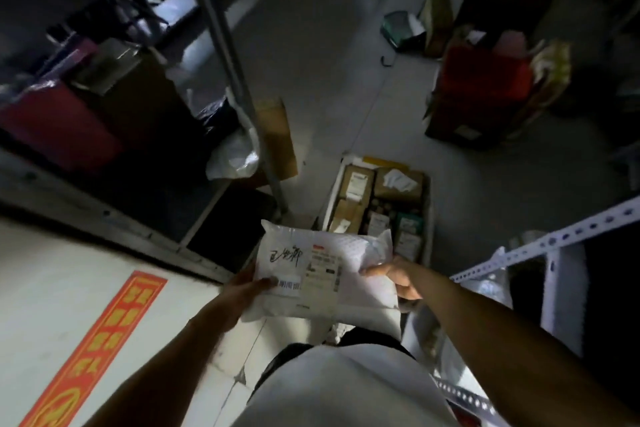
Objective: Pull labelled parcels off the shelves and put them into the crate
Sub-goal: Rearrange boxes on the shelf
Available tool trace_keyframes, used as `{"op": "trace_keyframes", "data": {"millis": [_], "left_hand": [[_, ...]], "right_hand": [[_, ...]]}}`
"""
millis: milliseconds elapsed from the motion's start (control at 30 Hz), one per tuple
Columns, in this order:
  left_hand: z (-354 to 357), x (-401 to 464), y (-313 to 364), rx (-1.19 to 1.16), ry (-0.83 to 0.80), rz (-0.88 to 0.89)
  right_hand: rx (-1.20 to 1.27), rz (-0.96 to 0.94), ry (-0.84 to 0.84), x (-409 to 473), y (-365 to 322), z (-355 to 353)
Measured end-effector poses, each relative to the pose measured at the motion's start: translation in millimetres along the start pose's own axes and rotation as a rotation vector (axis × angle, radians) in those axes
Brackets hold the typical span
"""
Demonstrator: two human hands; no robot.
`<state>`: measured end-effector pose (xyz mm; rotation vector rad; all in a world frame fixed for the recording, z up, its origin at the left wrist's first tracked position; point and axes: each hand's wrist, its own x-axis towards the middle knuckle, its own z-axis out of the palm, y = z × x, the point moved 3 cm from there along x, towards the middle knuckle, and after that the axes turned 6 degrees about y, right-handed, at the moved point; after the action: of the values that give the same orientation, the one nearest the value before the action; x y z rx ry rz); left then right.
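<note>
A white poly-mailer parcel [322,274] is held above the floor [311,62], in front of the person's body and just short of the near end of the crate [429,218], which stands on the floor between the shelving units.

The left hand [242,291] is applied to the parcel's left edge; its thumb is pressed onto the top face beside the printed label [320,276], while the remaining fingers are hidden beneath the parcel, so their position cannot be told. The right hand [398,277] is applied to the right edge, the thumb is laid on top and the fingers are curled under, so that the edge is pinched.

The parcel is judged to be light and soft: the film is wrinkled and the corners are puckered. The film is likely to be slippery. A hold at two opposite edges, clear of the label, is judged suitable.

The crate is seen to be nearly filled with cardboard parcels [356,184]. A perforated steel shelf rail [554,239] is located at the right.
</note>
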<state>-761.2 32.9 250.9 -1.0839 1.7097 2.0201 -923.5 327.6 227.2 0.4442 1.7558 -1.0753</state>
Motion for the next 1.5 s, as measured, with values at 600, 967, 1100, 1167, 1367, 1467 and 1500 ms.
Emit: {"op": "trace_keyframes", "data": {"millis": [600,967,1100,1167,1367,1467,1500], "left_hand": [[113.7,229.4,130.0,0.352,-0.228,-0.067],[178.1,497.8,126.4,0.472,-0.212,-0.206],[184.3,597.0,97.9,0.586,-0.228,-0.212],[186.2,634.9,86.3,0.636,-0.219,-0.169],[186.4,695.2,68.5,0.833,-0.086,-0.002],[190.4,689.8,73.8,0.928,-0.049,0.169],[190.0,688.4,72.6,0.929,-0.058,0.203]], "right_hand": [[0.467,0.072,0.414,93.0,-40.0,-103.2],[0.325,0.169,0.625,312.9,-124.1,-182.0],[0.197,0.105,0.631,422.2,-133.0,-196.0],[0.165,0.063,0.638,466.7,-137.2,-199.8],[-0.051,-0.036,0.707,551.5,-138.8,-185.3],[-0.26,-0.029,0.731,557.2,-141.4,-169.3],[-0.297,-0.017,0.742,556.6,-141.6,-166.4]]}}
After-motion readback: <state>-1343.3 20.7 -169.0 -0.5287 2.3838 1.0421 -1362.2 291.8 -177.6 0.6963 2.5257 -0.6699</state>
